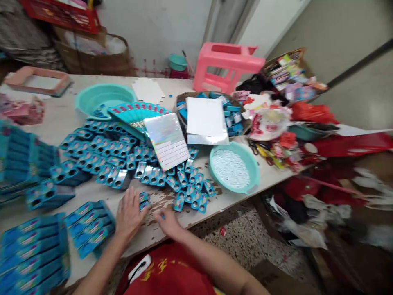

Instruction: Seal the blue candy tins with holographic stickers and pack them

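Note:
My left hand (130, 212) lies with its fingers stretched out, against a pair of small blue boxes (144, 200) near the table's front edge. Just right of them, my right hand (168, 221) is closed, with a small blue piece (162, 216) showing at its fingertips; its exact kind is too small to tell. Beyond both hands, many blue boxes with round dark holes (116, 153) stand in packed rows. A looser group of the same boxes (193, 192) is to the right. A silvery sheet with strips (168, 141) rests across some boxes.
A turquoise bowl of white pellets (235, 168) stands at the right front edge. Behind are a turquoise basin (104, 96), a box of blue packets under a white card (206, 116), and a pink stool (225, 65). Stacked blue boxes (33, 250) fill the left.

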